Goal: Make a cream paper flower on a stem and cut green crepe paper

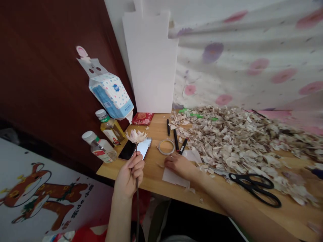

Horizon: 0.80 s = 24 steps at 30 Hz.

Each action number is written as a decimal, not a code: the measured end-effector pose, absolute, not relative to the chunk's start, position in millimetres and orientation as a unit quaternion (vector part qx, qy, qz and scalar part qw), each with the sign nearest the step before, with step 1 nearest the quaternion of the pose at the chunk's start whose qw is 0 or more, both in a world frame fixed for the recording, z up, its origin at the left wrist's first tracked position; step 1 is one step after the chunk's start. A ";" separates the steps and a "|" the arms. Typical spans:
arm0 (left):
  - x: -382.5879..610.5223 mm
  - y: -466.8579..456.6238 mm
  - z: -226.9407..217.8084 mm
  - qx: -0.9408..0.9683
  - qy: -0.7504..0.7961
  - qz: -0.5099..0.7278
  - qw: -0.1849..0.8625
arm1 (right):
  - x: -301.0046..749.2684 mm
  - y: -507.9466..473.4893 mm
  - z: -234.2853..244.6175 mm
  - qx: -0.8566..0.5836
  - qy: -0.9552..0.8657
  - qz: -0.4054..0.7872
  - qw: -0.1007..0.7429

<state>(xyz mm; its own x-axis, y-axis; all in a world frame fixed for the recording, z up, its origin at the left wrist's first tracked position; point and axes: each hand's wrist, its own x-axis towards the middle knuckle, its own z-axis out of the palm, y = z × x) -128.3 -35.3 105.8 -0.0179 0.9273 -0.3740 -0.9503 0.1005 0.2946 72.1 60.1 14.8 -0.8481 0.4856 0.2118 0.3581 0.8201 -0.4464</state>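
Observation:
My left hand (131,171) is closed around the long dark stem of a pale flower (137,136). The flower is held upright above the desk's front edge, its whitish-pink petals spread at the top. My right hand (182,165) rests low over a white sheet of paper (174,178) on the desk. Its fingers are bent and close together, with the fingertips hidden from view. A ring-shaped coil of pale tape (166,153) lies just beyond them. Behind the flower are a dark phone (127,150) and a lit phone screen (143,148).
A large heap of dry pale petals (234,137) covers the desk's right side. Black-handled scissors (252,186) lie before it. Several black pens (176,139), two bottles (111,129), a red packet (142,118) and a hanging tissue pack (112,94) stand around the left and back.

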 end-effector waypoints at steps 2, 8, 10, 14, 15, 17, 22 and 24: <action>-126.7 -36.0 106.7 -0.020 0.250 0.668 0.701 | 73.8 61.9 18.8 -0.227 -0.928 0.230 0.187; -111.9 -31.3 112.6 0.004 0.284 0.641 0.713 | 100.6 62.8 56.6 -0.247 -0.839 0.381 0.299; -102.1 -28.3 116.8 0.017 0.293 0.632 0.717 | 113.7 62.6 71.5 -0.248 -0.801 0.437 0.325; -76.7 -23.4 128.4 0.047 0.298 0.610 0.733 | 140.1 60.7 96.2 -0.240 -0.745 0.499 0.371; -69.9 -22.7 131.4 0.054 0.299 0.603 0.737 | 145.8 59.6 101.1 -0.237 -0.736 0.507 0.381; -56.9 -22.1 136.8 0.067 0.299 0.592 0.745 | 155.5 56.6 109.3 -0.230 -0.723 0.518 0.396; -33.8 -24.6 143.7 0.121 0.277 0.561 0.771 | 172.5 48.2 123.9 -0.211 -0.707 0.524 0.425; -28.5 -26.5 145.5 0.139 0.265 0.550 0.779 | 177.9 45.9 127.8 -0.211 -0.702 0.522 0.437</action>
<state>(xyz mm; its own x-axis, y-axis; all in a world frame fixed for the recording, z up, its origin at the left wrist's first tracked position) -28.5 -26.5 145.5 0.2536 0.9315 -0.2608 -0.7844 0.3558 0.5080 177.9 45.9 127.8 -0.5300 0.7514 0.3930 -0.1592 0.3670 -0.9165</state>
